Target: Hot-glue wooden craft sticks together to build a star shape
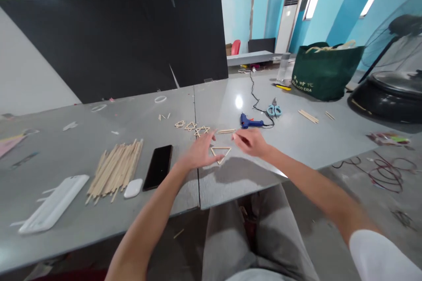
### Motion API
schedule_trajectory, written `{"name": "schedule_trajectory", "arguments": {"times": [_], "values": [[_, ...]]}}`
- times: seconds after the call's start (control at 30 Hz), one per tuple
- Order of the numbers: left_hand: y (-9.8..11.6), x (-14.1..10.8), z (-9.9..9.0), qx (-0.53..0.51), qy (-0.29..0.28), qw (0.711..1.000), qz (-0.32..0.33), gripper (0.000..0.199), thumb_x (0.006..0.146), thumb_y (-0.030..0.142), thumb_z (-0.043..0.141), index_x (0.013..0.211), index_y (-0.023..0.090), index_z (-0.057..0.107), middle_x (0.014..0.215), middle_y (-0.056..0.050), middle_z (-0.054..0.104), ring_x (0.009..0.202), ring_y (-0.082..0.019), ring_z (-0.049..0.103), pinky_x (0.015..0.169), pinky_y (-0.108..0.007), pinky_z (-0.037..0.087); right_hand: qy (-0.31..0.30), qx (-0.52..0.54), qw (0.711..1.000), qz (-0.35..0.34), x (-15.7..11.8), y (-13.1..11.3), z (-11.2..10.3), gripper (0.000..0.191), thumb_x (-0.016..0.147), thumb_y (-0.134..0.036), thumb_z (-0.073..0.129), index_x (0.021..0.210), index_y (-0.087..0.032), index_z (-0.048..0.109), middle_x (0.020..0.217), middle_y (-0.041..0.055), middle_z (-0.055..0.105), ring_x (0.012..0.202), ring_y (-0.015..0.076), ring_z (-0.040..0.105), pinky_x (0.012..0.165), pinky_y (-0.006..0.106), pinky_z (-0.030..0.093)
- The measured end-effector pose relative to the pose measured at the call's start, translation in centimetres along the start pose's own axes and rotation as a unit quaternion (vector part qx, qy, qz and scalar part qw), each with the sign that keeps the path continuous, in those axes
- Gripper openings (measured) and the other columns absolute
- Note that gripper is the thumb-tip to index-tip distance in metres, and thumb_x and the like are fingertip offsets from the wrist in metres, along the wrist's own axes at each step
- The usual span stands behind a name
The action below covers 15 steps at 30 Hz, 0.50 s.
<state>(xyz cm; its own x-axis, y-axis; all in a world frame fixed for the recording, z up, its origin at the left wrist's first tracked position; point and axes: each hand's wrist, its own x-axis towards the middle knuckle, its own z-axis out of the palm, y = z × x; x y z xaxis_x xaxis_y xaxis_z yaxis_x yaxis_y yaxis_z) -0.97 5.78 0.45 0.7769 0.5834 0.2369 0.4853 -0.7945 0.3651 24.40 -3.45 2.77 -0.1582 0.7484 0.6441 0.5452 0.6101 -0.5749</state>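
Observation:
My left hand [201,150] is open, thumb and fingers spread around the left side of a small wooden-stick triangle [225,148] lying on the grey table. My right hand [251,141] is closed, fingers curled together, just right of the triangle; what it pinches, if anything, is too small to name. Beyond the triangle, between my hands, lie loose sticks [226,131]. Small star shapes made of sticks [190,126] rest past my left hand. A blue glue gun [250,121] lies just beyond my right hand.
Left of my arms are a black phone [158,167], a white case [133,188], a pile of sticks [115,169] and a white power strip [54,203]. Farther right are blue scissors [274,109], a yellow cutter [282,87], a green bag [325,72] and a fan [389,96].

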Motion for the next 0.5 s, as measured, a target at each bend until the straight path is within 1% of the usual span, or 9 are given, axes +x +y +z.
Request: {"name": "schedule_trajectory", "arguments": {"times": [0.07, 0.1, 0.13, 0.2, 0.27, 0.33, 0.4, 0.5], "values": [[0.4, -0.3, -0.2, -0.003, -0.042, 0.999, 0.019, 0.114, 0.084, 0.069, 0.079, 0.170, 0.019, 0.025, 0.139, -0.018, 0.064, 0.127, -0.036, 0.061, 0.117, -0.053, 0.045, 0.011, -0.004, 1.000, 0.009, 2.1, 2.4, 1.1, 0.034, 0.101, -0.043, 0.054, 0.076, -0.024, 0.067, 0.059, -0.0007, 0.054, 0.055, 0.0150, 0.042, 0.062, 0.027, 0.030], [0.6, -0.4, -0.1, 0.002, -0.055, 0.998, 0.025, 0.115, 0.083, 0.069, 0.081, 0.170, 0.020, 0.024, 0.141, -0.019, 0.063, 0.130, -0.038, 0.060, 0.119, -0.056, 0.043, 0.008, -0.007, 1.000, 0.008, 2.4, 3.3, 1.8, 0.034, 0.099, -0.043, 0.055, 0.073, -0.024, 0.065, 0.058, -0.0008, 0.053, 0.055, 0.0149, 0.041, 0.061, 0.027, 0.028], [0.9, -0.5, 0.0, 0.010, -0.064, 0.997, 0.030, 0.113, 0.083, 0.067, 0.082, 0.170, 0.020, 0.026, 0.143, -0.019, 0.062, 0.132, -0.039, 0.058, 0.120, -0.058, 0.042, 0.002, -0.009, 1.000, 0.006, 2.4, 4.1, 2.4, 0.034, 0.097, -0.042, 0.057, 0.069, -0.024, 0.063, 0.056, -0.0009, 0.052, 0.055, 0.0146, 0.040, 0.060, 0.027, 0.027], [1.3, -0.7, 0.4, 0.027, -0.062, 0.997, 0.040, 0.103, 0.085, 0.056, 0.080, 0.168, 0.021, 0.029, 0.148, -0.019, 0.059, 0.138, -0.040, 0.055, 0.122, -0.058, 0.040, -0.017, -0.008, 1.000, -0.001, 1.8, 5.3, 3.2, 0.038, 0.095, -0.039, 0.061, 0.061, -0.023, 0.058, 0.053, -0.0011, 0.049, 0.052, 0.0134, 0.037, 0.059, 0.027, 0.026], [1.6, -0.7, 0.7, 0.036, -0.052, 0.996, 0.054, 0.093, 0.088, 0.042, 0.076, 0.166, 0.019, 0.031, 0.147, -0.019, 0.060, 0.139, -0.038, 0.054, 0.122, -0.055, 0.040, -0.031, -0.004, 1.000, -0.006, 1.1, 6.1, 3.4, 0.040, 0.098, -0.038, 0.062, 0.061, -0.023, 0.059, 0.054, -0.0009, 0.051, 0.051, 0.0129, 0.039, 0.058, 0.027, 0.027], [1.7, -0.6, 0.9, 0.046, -0.046, 0.996, 0.058, 0.087, 0.087, 0.033, 0.070, 0.165, 0.017, 0.035, 0.141, -0.018, 0.063, 0.136, -0.036, 0.057, 0.121, -0.052, 0.042, -0.031, 0.001, 1.000, -0.002, 0.6, 6.6, 3.3, 0.037, 0.104, -0.036, 0.057, 0.071, -0.022, 0.066, 0.057, -0.0011, 0.055, 0.050, 0.0125, 0.042, 0.057, 0.027, 0.028], [1.7, -0.4, 0.8, 0.060, -0.046, 0.996, 0.050, 0.083, 0.085, 0.029, 0.067, 0.162, 0.016, 0.039, 0.136, -0.017, 0.066, 0.132, -0.036, 0.059, 0.118, -0.052, 0.044, -0.031, 0.004, 1.000, 0.000, 0.4, 7.0, 3.1, 0.036, 0.107, -0.035, 0.054, 0.076, -0.022, 0.068, 0.056, -0.0021, 0.055, 0.048, 0.0123, 0.041, 0.056, 0.027, 0.028], [1.8, -0.3, 0.6, 0.094, -0.054, 0.993, 0.036, 0.079, 0.086, 0.026, 0.063, 0.161, 0.014, 0.042, 0.134, -0.018, 0.068, 0.128, -0.036, 0.061, 0.116, -0.052, 0.045, -0.041, 0.005, 0.999, -0.010, 0.3, 7.2, 3.4, 0.036, 0.106, -0.032, 0.054, 0.074, -0.021, 0.065, 0.054, -0.0032, 0.050, 0.048, 0.0121, 0.041, 0.055, 0.028, 0.028]]}}
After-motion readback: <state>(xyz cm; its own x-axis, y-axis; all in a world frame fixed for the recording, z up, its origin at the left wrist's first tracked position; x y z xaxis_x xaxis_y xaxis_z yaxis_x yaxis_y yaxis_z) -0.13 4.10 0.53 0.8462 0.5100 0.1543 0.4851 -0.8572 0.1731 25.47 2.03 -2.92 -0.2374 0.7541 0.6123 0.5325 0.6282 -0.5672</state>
